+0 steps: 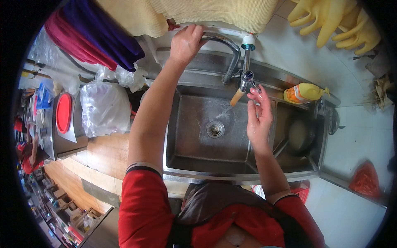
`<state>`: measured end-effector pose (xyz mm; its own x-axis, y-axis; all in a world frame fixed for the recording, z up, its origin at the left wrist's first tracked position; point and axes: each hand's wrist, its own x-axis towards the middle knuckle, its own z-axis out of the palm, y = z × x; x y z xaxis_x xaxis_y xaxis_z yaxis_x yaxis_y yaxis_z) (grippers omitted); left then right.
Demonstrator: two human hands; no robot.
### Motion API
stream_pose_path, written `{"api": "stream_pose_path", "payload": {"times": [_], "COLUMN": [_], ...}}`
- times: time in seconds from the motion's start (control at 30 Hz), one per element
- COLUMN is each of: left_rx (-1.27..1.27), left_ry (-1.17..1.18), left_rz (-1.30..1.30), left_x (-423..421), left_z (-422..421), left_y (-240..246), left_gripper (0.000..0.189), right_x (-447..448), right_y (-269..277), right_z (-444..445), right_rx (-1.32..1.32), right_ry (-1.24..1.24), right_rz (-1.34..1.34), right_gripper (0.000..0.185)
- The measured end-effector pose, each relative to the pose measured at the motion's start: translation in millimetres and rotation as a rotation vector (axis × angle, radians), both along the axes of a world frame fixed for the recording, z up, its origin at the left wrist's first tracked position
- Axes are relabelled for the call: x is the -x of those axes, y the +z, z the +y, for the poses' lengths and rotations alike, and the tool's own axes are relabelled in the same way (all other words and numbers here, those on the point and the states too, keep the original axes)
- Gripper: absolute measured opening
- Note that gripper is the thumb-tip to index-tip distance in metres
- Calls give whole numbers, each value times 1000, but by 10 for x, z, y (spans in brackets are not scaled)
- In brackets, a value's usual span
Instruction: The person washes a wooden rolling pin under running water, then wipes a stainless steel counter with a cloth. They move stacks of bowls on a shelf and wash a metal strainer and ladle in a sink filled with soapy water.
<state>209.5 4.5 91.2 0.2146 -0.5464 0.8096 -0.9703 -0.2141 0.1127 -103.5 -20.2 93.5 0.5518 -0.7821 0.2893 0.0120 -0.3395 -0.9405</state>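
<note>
My left hand (187, 43) is raised at the wall behind the sink, its fingers curled over the end of a curved chrome spout (234, 51); whether it grips the spout I cannot tell. My right hand (260, 116) is beside a chrome tap (247, 81), fingers partly spread near its handle. From the tap's tan outlet tube (237, 97) a little water runs into the steel sink basin (198, 145), which has a round drain strainer (215, 129). Both hands look wet.
In the right basin rests a dark pan (299, 136). A yellow bottle (302, 93) lies on the sink ledge. Yellow rubber gloves (328, 18) hang upper right; purple and red cloths (102, 34) hang upper left above a filled plastic bag (104, 108). A person in red (29, 158) is far left.
</note>
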Motion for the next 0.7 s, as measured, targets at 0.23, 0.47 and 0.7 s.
{"api": "stream_pose_path", "payload": {"times": [0.23,0.47,0.7], "left_rx": [453,305,292], "left_ry": [608,-397,-806], "left_rz": [264,2099,2628], "left_x": [731,1823,2310], "left_z": [-77,-70,-166], "left_y": [-820,-1417,-1842], "left_gripper": [42,21,32], "right_x": [-79,-144,-245], "right_y": [-81,-84,-82], "right_z": [252,280,31], "right_rx": [184,189,134], "right_ry": [30,44,-164], "right_rz": [24,-11,-20], "right_gripper": [71,66,31]}}
